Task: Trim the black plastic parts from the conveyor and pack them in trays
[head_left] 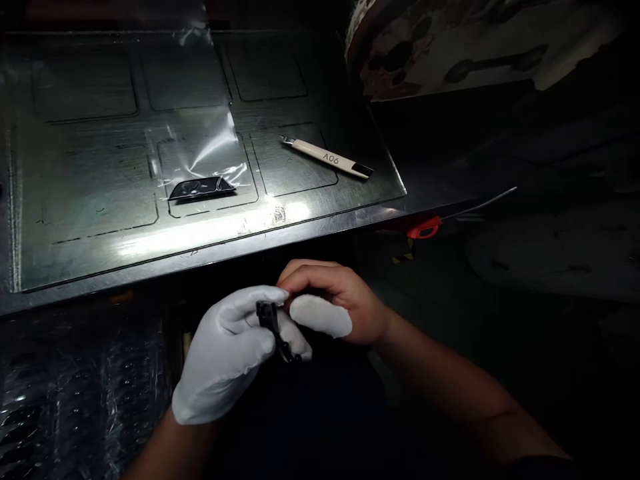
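Below the metal desk (200, 257) (marked with rounded rectangles), the left grip (274, 310) clasps a slim black part (273, 327); whether the right grip (320, 303) grasps, I can't tell.

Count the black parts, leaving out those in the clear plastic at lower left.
2: one black part in the gloved left hand, one black piece on the bench top by the clear film. Hands or shadow may hide others.
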### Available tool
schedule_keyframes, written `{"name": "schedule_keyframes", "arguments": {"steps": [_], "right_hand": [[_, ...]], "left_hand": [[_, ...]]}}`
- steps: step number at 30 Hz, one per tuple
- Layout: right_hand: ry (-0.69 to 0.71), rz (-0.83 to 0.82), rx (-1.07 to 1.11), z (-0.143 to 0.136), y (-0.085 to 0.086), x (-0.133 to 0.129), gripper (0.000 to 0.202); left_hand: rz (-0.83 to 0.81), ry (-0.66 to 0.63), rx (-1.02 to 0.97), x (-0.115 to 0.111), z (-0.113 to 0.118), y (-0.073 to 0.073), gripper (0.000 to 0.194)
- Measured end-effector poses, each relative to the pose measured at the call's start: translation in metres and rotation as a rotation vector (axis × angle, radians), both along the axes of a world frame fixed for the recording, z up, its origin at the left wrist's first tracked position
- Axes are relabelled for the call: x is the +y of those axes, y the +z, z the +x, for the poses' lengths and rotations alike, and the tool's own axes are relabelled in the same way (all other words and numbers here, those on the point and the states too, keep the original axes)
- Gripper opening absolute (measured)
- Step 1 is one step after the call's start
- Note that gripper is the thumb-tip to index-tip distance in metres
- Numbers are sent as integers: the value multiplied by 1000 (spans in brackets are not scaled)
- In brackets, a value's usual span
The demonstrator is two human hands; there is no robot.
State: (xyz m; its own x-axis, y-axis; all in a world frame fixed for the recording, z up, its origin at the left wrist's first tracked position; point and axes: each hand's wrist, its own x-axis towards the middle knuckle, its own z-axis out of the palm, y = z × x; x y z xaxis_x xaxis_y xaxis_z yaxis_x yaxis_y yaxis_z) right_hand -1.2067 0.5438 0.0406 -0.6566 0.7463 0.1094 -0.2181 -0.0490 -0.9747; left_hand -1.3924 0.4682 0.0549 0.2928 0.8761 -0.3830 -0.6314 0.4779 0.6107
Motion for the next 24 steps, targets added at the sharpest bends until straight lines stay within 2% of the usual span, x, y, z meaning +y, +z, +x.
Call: {"name": "schedule_keyframes", "arguments": {"steps": [3,7,12,17,21,24], "right_hand": [[-88,-46,-23,2,-1,-4,28],[-147,132,-134,4,-5,-8,25],[-198,269,-258,6,-3,-3,7],[-182,163,-293,2,-11,-10,31],[-186,213,-291,-5,-20,-17,18],[-180,181,-249,-4,-20,-15,13]], "left_hand": [[-38,59,33,1,4,2,22],[-153,186,223,2,8,2,23],[-190,161,443,5,4,4,33],[-185,252,496,5,7,4,35],[-163,256,575,1,11,2,36],[-108,223,572,-2,6,0,37]]}}
